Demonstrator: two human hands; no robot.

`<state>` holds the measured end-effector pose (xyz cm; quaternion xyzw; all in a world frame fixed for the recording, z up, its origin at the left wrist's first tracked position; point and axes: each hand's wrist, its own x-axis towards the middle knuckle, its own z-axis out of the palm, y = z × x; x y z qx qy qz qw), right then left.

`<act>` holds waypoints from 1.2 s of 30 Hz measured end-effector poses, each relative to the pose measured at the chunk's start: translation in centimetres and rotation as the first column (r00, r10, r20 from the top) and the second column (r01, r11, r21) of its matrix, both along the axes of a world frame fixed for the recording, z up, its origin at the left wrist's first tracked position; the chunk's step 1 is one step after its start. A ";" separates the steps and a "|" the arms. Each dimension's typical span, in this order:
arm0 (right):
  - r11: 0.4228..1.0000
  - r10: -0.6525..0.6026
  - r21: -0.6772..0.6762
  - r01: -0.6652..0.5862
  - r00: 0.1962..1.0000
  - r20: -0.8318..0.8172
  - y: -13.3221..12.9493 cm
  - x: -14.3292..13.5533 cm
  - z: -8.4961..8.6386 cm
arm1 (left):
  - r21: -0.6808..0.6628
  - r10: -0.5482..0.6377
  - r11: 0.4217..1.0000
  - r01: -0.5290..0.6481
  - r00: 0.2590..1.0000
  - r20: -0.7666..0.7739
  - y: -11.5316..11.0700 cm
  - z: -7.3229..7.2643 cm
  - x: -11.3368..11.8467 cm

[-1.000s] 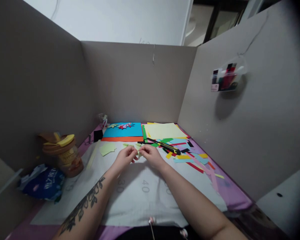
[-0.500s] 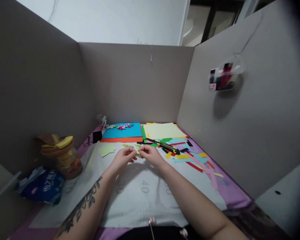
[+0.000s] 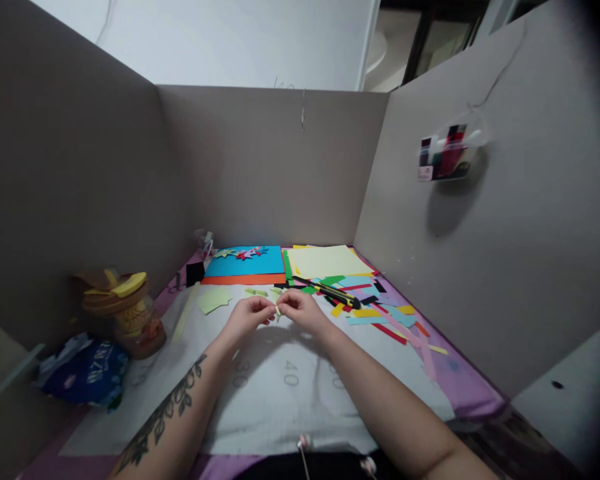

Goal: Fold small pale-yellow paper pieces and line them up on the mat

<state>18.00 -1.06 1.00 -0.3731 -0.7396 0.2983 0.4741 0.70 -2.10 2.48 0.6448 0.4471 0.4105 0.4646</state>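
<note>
My left hand [image 3: 254, 312] and my right hand [image 3: 297, 307] meet over the middle of a white sheet [image 3: 260, 400] printed with numbers. Between their fingertips both pinch a small piece of pale green paper [image 3: 279, 311], mostly covered by the fingers. Just behind the hands lie several small folded pale green paper pieces [image 3: 256, 292]. A larger pale green paper scrap [image 3: 215, 299] rests left of my left hand, with a long pale strip [image 3: 185, 312] beyond it. A black and yellow utility knife [image 3: 340, 295] lies behind and right of my right hand.
Colourful paper strips [image 3: 380, 313] are scattered on the right. At the back lie blue paper [image 3: 230, 267] bearing paper stars [image 3: 247, 254], and a cream sheet stack [image 3: 325, 261]. A yellow-lidded cup [image 3: 137, 317] and a blue packet [image 3: 83, 373] stand left. Grey panels [image 3: 275, 167] enclose the table.
The fingers have shifted slightly around the small green paper, which now shows narrower and more upright between the fingertips. Everything else stays in place.
</note>
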 end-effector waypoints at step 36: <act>0.989 -0.046 0.144 0.046 0.999 -0.006 -1.4 -0.6 1.1 | 0.025 -0.029 0.999 0.028 0.999 0.029 -0.4 0.8 -0.3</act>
